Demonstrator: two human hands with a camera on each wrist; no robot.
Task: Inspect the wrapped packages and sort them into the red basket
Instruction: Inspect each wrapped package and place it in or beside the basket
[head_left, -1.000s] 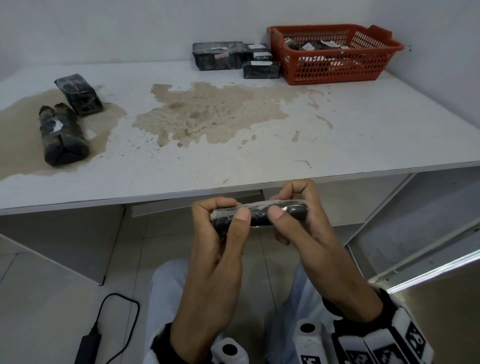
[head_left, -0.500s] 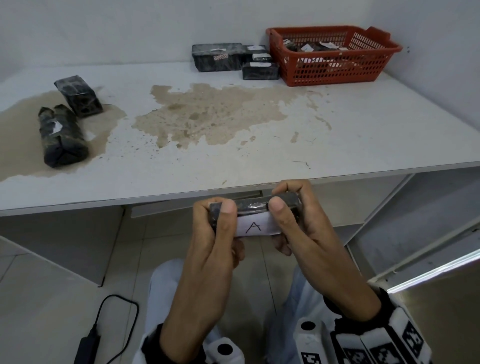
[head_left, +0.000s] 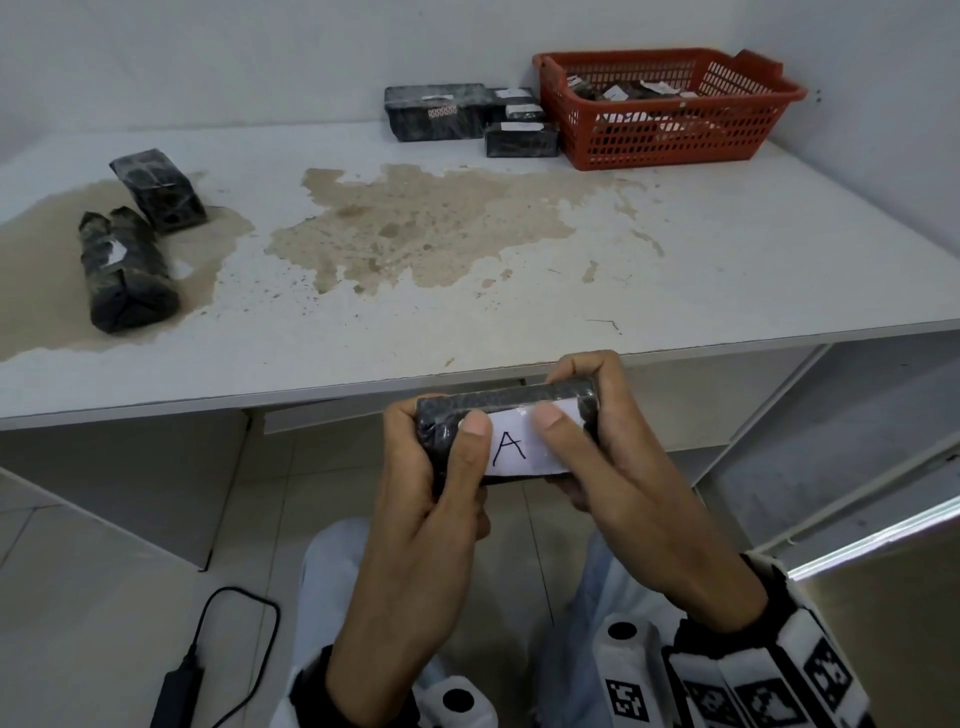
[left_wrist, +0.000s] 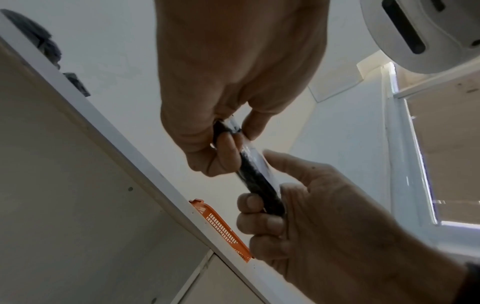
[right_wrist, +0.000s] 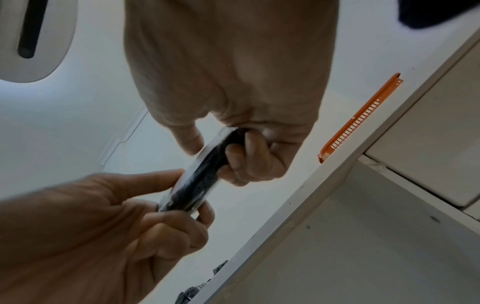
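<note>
Both hands pinch one small black wrapped package by its ends, thumbs on top, fingers curled under: left hand on left end, right hand on right. Held below counter edge, white label w/ "A" facing up. Red basket at far right of counter w/ packages inside; more packages just beside it, two others at far left.

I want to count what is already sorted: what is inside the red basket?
The basket holds several dark wrapped packages with white labels. Its far wall and the top packages cover the rest, so no count is possible.
</note>
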